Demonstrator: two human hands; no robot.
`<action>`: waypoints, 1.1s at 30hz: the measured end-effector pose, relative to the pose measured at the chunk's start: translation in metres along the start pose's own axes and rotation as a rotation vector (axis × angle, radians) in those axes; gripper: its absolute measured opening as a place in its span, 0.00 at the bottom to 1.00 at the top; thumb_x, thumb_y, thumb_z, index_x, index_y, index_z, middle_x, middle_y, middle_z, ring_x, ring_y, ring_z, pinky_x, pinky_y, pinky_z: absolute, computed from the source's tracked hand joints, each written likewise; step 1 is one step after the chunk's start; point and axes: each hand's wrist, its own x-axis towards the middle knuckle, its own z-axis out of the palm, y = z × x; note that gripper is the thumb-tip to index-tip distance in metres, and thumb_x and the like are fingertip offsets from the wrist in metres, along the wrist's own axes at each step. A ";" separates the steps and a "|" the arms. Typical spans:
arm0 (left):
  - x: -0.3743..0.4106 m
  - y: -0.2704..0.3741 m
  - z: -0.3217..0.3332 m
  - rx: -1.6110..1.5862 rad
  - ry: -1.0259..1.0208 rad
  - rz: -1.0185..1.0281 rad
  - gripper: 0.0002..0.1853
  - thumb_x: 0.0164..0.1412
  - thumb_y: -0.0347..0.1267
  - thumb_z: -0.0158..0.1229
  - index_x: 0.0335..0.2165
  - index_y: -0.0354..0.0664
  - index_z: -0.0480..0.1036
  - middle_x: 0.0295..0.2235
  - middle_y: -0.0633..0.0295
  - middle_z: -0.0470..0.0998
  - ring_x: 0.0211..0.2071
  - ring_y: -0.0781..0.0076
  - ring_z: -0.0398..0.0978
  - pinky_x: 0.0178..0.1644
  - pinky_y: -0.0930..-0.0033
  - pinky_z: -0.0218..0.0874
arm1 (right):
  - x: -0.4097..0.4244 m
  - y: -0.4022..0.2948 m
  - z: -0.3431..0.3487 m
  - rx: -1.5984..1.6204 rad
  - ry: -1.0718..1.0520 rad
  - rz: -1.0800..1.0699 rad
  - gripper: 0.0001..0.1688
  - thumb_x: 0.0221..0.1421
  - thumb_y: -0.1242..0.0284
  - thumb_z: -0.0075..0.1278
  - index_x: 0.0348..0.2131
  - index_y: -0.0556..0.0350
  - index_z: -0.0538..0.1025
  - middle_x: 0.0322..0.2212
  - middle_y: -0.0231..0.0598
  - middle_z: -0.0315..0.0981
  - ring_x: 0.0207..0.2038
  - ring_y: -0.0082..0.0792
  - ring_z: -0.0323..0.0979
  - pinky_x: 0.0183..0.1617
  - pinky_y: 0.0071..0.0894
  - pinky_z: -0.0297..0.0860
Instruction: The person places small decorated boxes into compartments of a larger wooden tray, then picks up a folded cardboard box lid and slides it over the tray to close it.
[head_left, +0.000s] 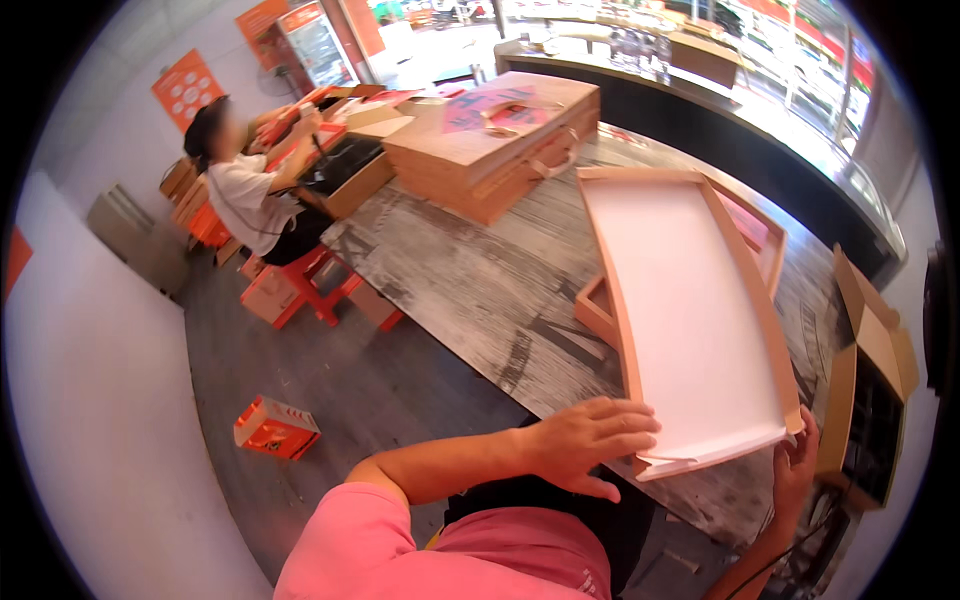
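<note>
A long shallow cardboard tray (682, 300) with a white inside and brown walls lies tilted before me, its near end at the table's front edge. Fingertips of my left hand (592, 442) lie over its near left wall, with the thumb spread apart below. At the near right corner, my right hand (799, 457) grips the tray from outside; part of that hand is hidden behind the wall. A loose white flap (667, 459) sticks up at the near left corner. Beneath the tray, another brown cardboard tray (595, 311) is partly covered.
A large wood-patterned box (495, 142) with a handle stands farther along the table (450, 262). On the right is an open carton (862, 420) with dark dividers. A seated person (247, 180) handles packaging at an open box (360, 172). An orange-and-white bag (277, 429) sits on the floor.
</note>
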 end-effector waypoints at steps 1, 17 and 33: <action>-0.005 0.000 0.009 -0.004 0.035 -0.003 0.28 0.56 0.40 0.69 0.51 0.40 0.71 0.56 0.51 0.73 0.61 0.48 0.69 0.63 0.50 0.62 | 0.003 0.009 0.001 0.050 -0.043 -0.020 0.37 0.56 0.88 0.48 0.64 0.52 0.66 0.61 0.37 0.66 0.61 0.35 0.67 0.61 0.33 0.65; -0.033 -0.046 -0.030 0.156 0.148 -0.043 0.22 0.53 0.22 0.67 0.47 0.49 0.78 0.57 0.57 0.75 0.62 0.48 0.70 0.61 0.53 0.69 | -0.008 -0.017 0.052 -0.351 -0.086 -0.416 0.29 0.45 0.86 0.66 0.47 0.51 0.73 0.58 0.46 0.64 0.55 0.44 0.70 0.58 0.41 0.69; -0.028 -0.086 -0.063 0.108 0.142 0.035 0.17 0.59 0.43 0.69 0.38 0.42 0.81 0.45 0.59 0.80 0.52 0.50 0.77 0.53 0.54 0.71 | 0.009 -0.042 0.064 -0.316 -0.195 -0.426 0.15 0.53 0.70 0.67 0.35 0.56 0.74 0.48 0.47 0.74 0.51 0.48 0.73 0.56 0.44 0.68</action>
